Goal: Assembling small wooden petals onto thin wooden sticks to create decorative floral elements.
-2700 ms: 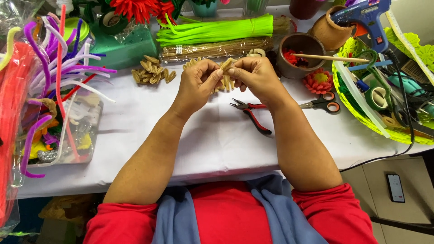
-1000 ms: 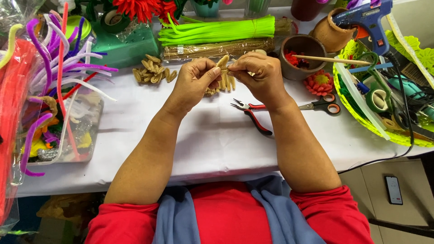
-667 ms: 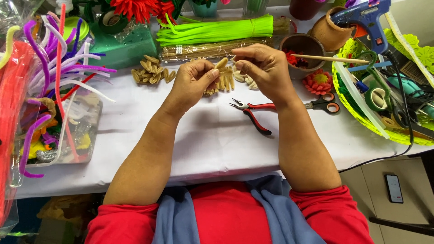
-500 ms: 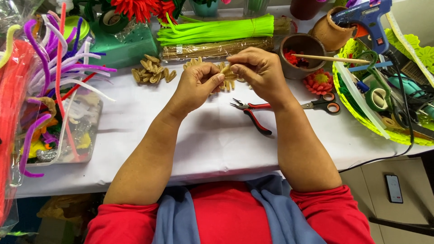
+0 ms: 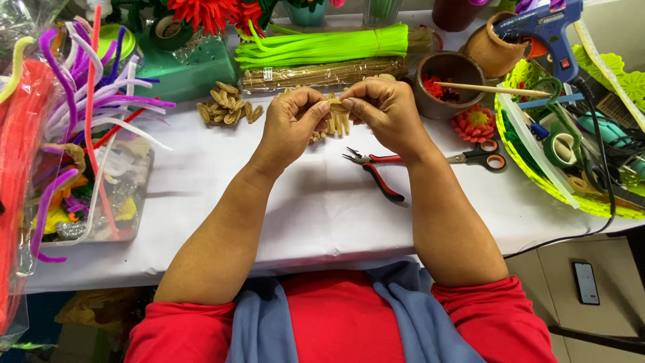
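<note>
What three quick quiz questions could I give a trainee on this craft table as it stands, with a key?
1. True or false: both hands pinch the same tan pipe-cleaner piece.
2. Which tool lies nearest the right hand? A) red-handled pliers B) blue glue gun C) scissors
3. Fill in: the loose pile of folded tan pieces lies on the white table just in front of the ____ foam block.

Key: 1 true, the left hand and right hand meet on it; 2 A; 3 green.
</note>
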